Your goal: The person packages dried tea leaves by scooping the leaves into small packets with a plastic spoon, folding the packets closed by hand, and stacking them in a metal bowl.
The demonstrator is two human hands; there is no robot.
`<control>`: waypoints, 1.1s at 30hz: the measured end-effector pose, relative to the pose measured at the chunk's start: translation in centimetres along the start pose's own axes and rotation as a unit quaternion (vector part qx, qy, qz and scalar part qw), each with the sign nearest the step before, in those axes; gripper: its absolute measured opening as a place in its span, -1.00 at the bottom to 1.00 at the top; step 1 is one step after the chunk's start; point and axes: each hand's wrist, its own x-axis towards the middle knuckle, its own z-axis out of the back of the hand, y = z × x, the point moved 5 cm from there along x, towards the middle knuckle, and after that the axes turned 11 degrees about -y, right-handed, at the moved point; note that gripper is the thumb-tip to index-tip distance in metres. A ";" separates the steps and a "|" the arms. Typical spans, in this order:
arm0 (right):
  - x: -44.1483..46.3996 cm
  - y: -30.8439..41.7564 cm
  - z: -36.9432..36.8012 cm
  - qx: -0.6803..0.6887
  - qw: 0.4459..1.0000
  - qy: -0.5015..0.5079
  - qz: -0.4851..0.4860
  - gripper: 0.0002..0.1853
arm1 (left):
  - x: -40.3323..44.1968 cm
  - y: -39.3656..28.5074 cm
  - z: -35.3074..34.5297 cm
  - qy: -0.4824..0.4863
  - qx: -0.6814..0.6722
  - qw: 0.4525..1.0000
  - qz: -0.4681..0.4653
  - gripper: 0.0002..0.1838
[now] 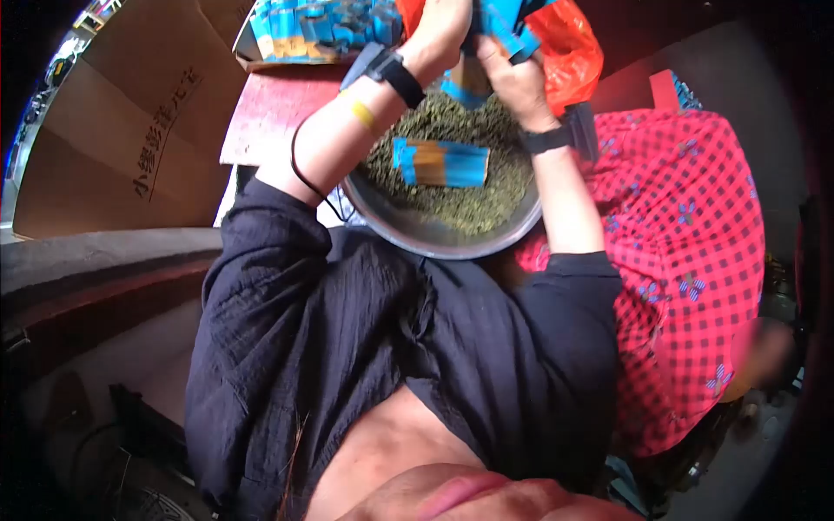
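A round metal basin [434,250] in front of me is filled with loose dried green leaves [469,208]. On the leaves lies a blue and gold packet [441,162], and a second packet [466,82] is just under my hands. My right hand [516,85] is closed around a blue packet [506,19] above the basin's far side. My left hand [441,30] is beside that packet at the top edge. Its fingers are cut off or hidden, so what they hold does not show. There is a black watch on the left wrist and a dark band on the right.
A box of blue packets [326,28] stands at the upper left on a red surface [278,113]. An orange-red plastic bag [572,54] is beyond my right hand. Far left stands a large cardboard box [113,122]. A person in a red checked garment [686,260] is at my right.
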 end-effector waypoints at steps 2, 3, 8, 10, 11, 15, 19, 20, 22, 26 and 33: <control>-0.5 -0.5 1.5 -0.011 1.000 -0.015 -0.024 -0.79 | -0.7 -0.5 -0.3 0.074 -0.045 0.996 0.025 -0.55; -0.6 -0.7 2.4 -0.010 1.000 -0.021 -0.013 -0.80 | -0.8 -0.3 -0.4 0.152 -0.057 0.985 0.053 -0.54; -3.3 3.0 4.3 -0.003 0.993 0.043 -0.110 -0.71 | -0.4 -2.5 2.9 0.061 0.121 0.991 0.007 -0.48; -5.3 3.3 4.4 0.020 0.988 0.024 -0.151 -0.69 | -0.8 -3.7 3.5 0.057 0.108 0.992 -0.009 -0.47; -5.8 3.2 4.5 0.043 0.982 0.006 -0.185 -0.68 | -1.6 -5.4 3.2 0.059 0.106 0.992 -0.038 -0.47; -7.1 3.0 4.0 0.184 0.952 -0.136 -0.201 -0.64 | -3.7 -2.7 3.0 0.278 0.161 0.946 -0.040 -0.37; -9.7 3.1 2.3 0.114 0.965 -0.053 -0.229 -0.63 | -9.3 0.3 3.2 0.418 0.188 0.887 0.061 -0.39; -10.0 4.2 2.0 0.118 0.972 -0.060 -0.194 -0.63 | -10.2 -0.1 3.7 0.380 0.215 0.899 0.029 -0.43; -10.7 4.9 2.4 0.115 0.982 0.021 -0.149 -0.51 | -11.0 1.4 5.7 0.373 0.257 0.890 0.060 -0.53; -10.2 4.3 5.7 0.078 0.977 -0.081 -0.179 -0.28 | -13.3 2.0 8.1 0.380 0.285 0.862 0.175 -0.61; -13.9 3.5 0.9 -0.052 0.949 0.247 -0.189 -0.42 | -15.1 4.9 9.4 0.486 0.332 0.804 0.078 -0.55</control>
